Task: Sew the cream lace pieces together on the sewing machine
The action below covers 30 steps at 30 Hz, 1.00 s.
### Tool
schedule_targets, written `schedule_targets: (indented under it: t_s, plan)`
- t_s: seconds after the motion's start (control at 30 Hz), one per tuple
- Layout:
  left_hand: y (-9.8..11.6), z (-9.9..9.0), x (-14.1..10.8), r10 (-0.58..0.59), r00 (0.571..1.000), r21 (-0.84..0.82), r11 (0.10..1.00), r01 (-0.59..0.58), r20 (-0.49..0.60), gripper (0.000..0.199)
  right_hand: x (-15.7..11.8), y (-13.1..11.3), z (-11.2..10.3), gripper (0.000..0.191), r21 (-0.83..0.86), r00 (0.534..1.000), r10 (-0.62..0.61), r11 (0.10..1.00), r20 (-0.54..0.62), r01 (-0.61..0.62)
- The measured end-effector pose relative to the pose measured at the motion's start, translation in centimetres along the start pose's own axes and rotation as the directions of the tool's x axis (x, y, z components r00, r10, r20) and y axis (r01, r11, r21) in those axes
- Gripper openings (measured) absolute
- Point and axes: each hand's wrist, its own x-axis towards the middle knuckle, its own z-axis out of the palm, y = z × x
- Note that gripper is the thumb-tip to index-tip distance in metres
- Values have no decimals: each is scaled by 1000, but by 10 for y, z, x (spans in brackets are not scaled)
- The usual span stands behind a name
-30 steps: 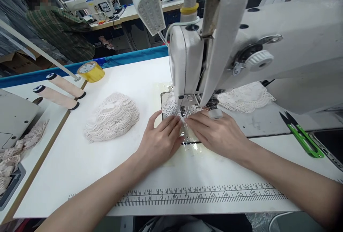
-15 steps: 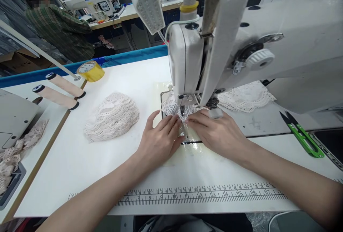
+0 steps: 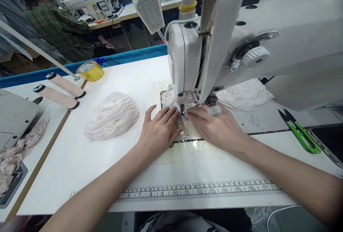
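Note:
A piece of white lace (image 3: 168,98) lies under the needle area of the sewing machine (image 3: 184,64), its middle hidden by the machine head. My left hand (image 3: 160,126) rests flat left of the presser foot (image 3: 182,110), fingertips on the lace's near edge and thumb held apart. On the other side, my right hand (image 3: 218,124) lies with fingers stretched toward the foot; its fingertips touch down close to the lace, partly behind a machine knob. Shiny clear film covers the plate below the fingers.
Left of the machine sits a pile of lace (image 3: 112,116). More lace (image 3: 245,94) lies behind the needle area. Green thread snips (image 3: 302,135) and a phone (image 3: 328,141) are at right. Thread cones (image 3: 57,96) and yellow tape (image 3: 90,71) stand at left. Another person (image 3: 59,31) sits beyond.
The lace under the foot has shifted away from me, baring more of the plate in front of the needle. My hands stay beside the foot, nearly unmoved. The view has tilted slightly.

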Motion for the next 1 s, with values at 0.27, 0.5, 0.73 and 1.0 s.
schedule_targets:
  t_s: [0.27, 0.5, 0.73, 1.0]
  plan:
    - [-3, 1, 1, -9, 1000, 22, 1000, 9, 15, 44, 2, 10, -5, 28, -39, 999, 9, 999, -47, -10]
    - [-1, -7, 4, -34, 999, 147, 989, 33, 0, 34, 3, 14, -8, 26, -84, 998, 16, 996, -54, -20]
    - [20, -25, -13, 204, 978, -95, 974, -208, -48, 29, 3, 15, -9, 30, -56, 999, 6, 998, -48, -9]
    - [11, -27, -13, -131, 976, 1, 991, 132, 173, 14, 3, 9, -14, 32, 374, 956, 239, 882, 168, -286]
